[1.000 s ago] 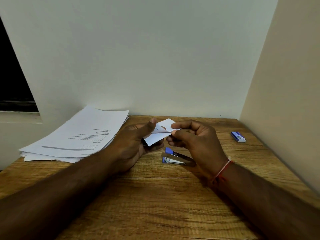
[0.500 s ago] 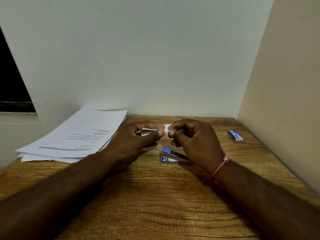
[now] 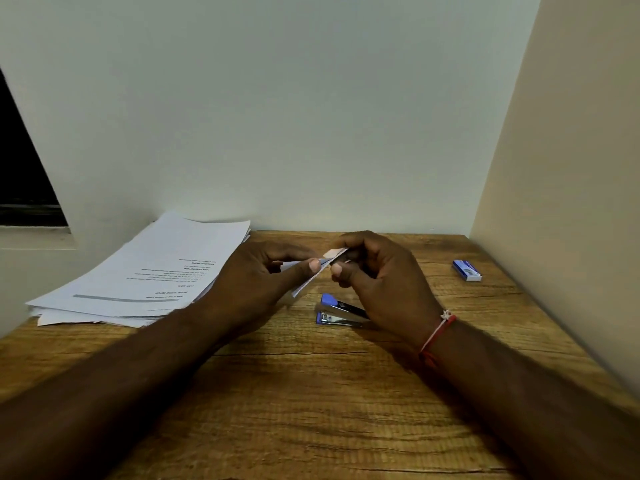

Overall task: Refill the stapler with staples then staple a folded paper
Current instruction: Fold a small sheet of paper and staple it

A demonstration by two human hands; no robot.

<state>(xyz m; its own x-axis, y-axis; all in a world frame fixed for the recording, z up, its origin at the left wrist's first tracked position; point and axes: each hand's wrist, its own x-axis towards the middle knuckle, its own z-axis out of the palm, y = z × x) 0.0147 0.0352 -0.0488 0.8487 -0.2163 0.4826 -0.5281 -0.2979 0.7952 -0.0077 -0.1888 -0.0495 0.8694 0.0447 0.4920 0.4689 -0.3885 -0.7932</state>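
While fingers of left hand (image 3: 256,275) and right hand (image 3: 381,282) pinch folded paper (image 3: 302,288) | stapler (image 3: 341,313) just below

- Dim, warm indoor light; the table (image 3: 311,410) glows amber and the back wall (image 3: 277,116) looks grey-green.
- Soft shadows lie on the wood beside the stapler (image 3: 341,311), whose metal glints faintly.
- Wide-angle distortion slants the dark window (image 3: 24,168) edge.

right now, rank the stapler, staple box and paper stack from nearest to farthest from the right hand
1. stapler, just below the right hand
2. staple box, off to its right
3. paper stack, far left of the table
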